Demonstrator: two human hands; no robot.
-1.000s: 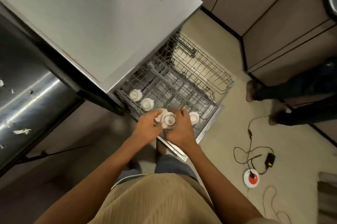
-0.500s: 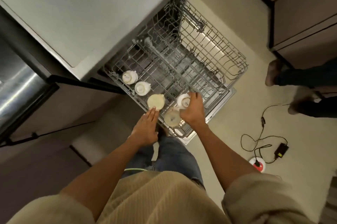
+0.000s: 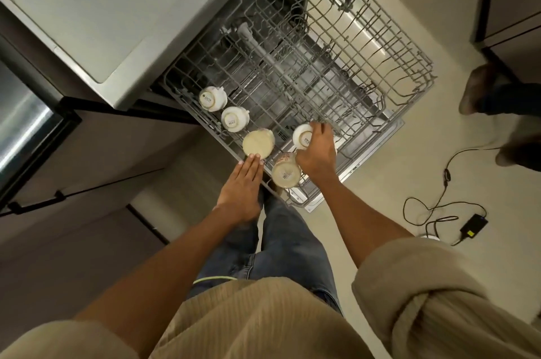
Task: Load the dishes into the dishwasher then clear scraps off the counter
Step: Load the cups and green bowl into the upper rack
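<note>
Two hands at rack front edge. Our left hand [image 3: 240, 184] flat, fingers straight together, tips touching cream tumbler [image 3: 258, 144]. Our right hand [image 3: 316, 154] curled round white cup [image 3: 303, 137], second tumbler [image 3: 286, 173] just beside wrist. We'd seat cup mouth-down between tines, release only once steady. Farther along the row: two more white cups [image 3: 213, 99], glazed, round, feet up. Grey wire upper rack [image 3: 380, 45] beyond, thin coated grid, mostly bare; brushed steel dishwasher door below.

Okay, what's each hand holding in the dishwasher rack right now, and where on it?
The right hand grips an upturned white cup by its side. The left hand holds nothing; its straight fingers reach the cream cup.
</note>
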